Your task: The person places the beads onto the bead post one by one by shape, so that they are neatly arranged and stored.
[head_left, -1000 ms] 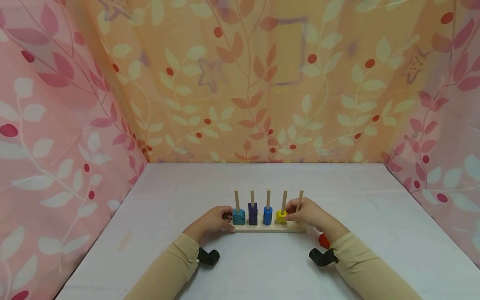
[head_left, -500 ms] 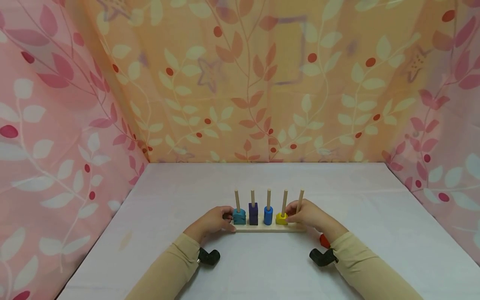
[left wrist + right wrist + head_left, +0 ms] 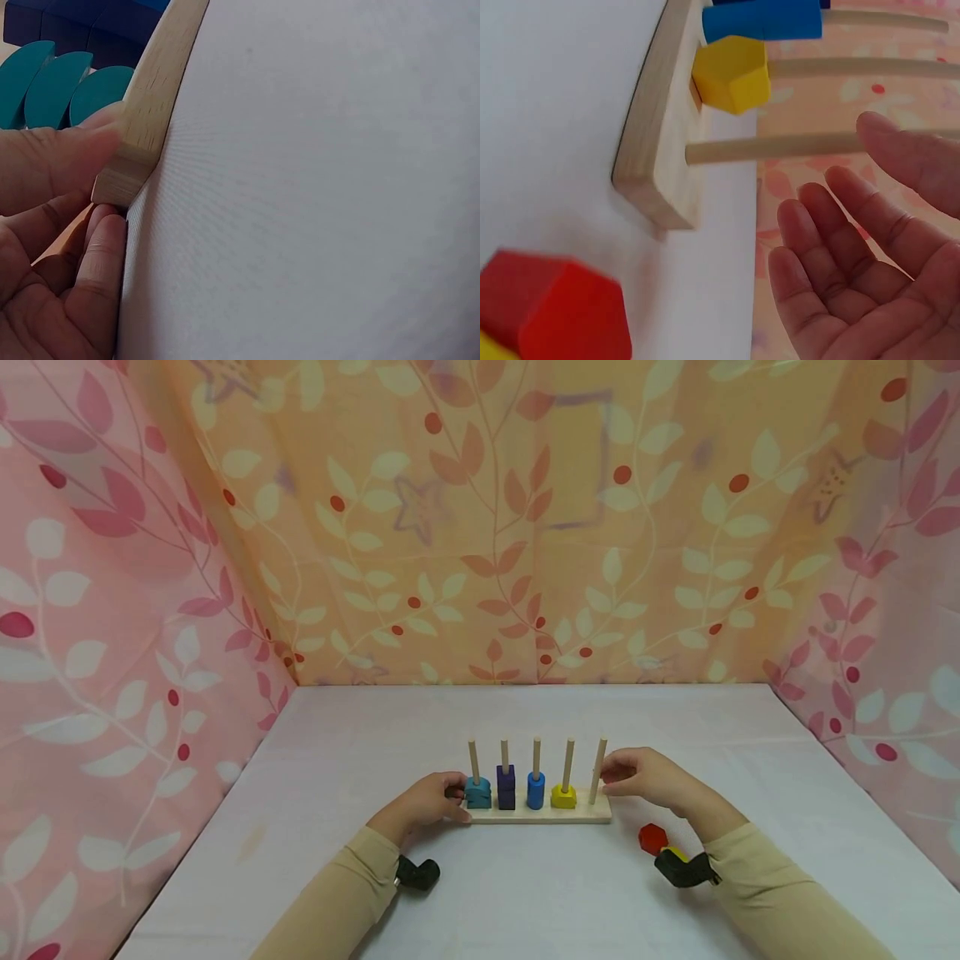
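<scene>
A wooden base [image 3: 592, 815] with several upright pegs stands on the white table. From left, its pegs carry a teal piece [image 3: 477, 792], a dark blue block [image 3: 506, 787], a blue cylinder [image 3: 536, 790] and a yellow piece [image 3: 563, 797]; the rightmost peg [image 3: 597, 770] is bare. My left hand [image 3: 427, 799] grips the base's left end [image 3: 131, 161], thumb on top, fingers beneath. My right hand [image 3: 637, 774] hovers open just right of the bare peg [image 3: 780, 146], holding nothing. A red piece [image 3: 652, 837] lies on the table below that hand, seen close as a red piece [image 3: 555, 311].
Leaf-patterned cloth walls [image 3: 480, 527] close in the table [image 3: 525, 893] on the left, back and right. Black wrist cameras [image 3: 416, 872] ride on both forearms. A small yellow bit [image 3: 677, 853] shows beside the red piece.
My right hand has let go of the yellow piece, now seated on its peg, and has drawn back to the right, uncovering the red piece. The left hand has stayed on the base.
</scene>
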A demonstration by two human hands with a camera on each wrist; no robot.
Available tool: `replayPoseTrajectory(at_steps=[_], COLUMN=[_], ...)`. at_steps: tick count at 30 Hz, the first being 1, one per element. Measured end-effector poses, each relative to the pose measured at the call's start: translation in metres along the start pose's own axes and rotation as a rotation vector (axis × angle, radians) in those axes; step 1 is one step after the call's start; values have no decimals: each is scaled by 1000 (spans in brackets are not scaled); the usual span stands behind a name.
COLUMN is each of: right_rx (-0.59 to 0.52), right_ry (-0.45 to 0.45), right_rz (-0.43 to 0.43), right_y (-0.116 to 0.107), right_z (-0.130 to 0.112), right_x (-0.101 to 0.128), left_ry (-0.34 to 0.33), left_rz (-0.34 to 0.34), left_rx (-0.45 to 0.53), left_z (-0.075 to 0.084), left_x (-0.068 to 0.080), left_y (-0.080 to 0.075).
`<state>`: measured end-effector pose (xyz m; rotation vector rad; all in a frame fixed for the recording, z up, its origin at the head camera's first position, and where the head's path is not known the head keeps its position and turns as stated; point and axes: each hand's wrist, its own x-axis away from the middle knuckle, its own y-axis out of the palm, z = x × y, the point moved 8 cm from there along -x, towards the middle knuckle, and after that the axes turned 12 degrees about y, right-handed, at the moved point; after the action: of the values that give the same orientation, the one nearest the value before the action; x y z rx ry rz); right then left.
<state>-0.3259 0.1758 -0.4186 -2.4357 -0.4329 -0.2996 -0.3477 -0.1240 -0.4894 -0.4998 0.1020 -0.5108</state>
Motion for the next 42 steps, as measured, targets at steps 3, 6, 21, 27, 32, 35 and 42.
replayPoseTrajectory(at_steps=[3,6,21,27,32,35,42], right_rx=[-1,-6,11,52,86,107,127], right_ry=[4,10,157,179,207,227,184], right_rz=[-6,-13,-38,-53,-29,-5,-3], right_y=[-8,-13,-17,-9,-4,-1,2], right_z=[3,8,54,69,78,79,69], right_x=[8,16,42,43,40,37,36], left_ry=[12,5,-38,-31,-20,-20,-30], left_rz=[0,3,10,2,-2,-1,4], left_rx=[-1,-4,-14,-15,-8,-3,0], left_z=[1,2,-2,1,1,2,-2], left_x=[0,1,0,1,0,1,0], left_y=[0,-1,0,-1,-1,-1,-1])
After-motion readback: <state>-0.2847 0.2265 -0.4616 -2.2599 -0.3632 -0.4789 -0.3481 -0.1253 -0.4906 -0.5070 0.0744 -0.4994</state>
